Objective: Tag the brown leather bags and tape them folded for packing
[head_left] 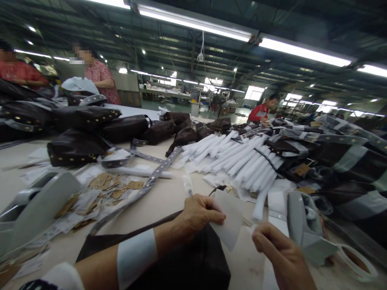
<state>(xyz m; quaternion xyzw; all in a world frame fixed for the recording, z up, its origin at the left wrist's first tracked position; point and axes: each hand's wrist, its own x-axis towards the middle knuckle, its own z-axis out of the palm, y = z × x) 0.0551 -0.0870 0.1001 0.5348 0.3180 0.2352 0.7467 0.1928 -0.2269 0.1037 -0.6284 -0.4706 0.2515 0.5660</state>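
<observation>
Thumb and fingers of my left hand (201,212) pinch a thin white sheet (231,217) above the right end of a dark bag (181,262). Just right of the sheet, my right hand (276,245) is closed, with a small white piece showing at its fingertips; what that piece is I cannot make out. A grey strap with metal studs (155,173) runs from the dark bag toward the middle of the table. Behind the sheet lie a small buckle and a dark strap end (225,188).
Rolled white paper (242,161) is heaped beyond my hands. Tape dispensers stand at left (39,205) and right (305,217), near a tape roll (356,262). Brown tags (104,181) lie left. Dark bags (78,147) line the back; wrapped bags (347,157) pile right. Other people work farther off.
</observation>
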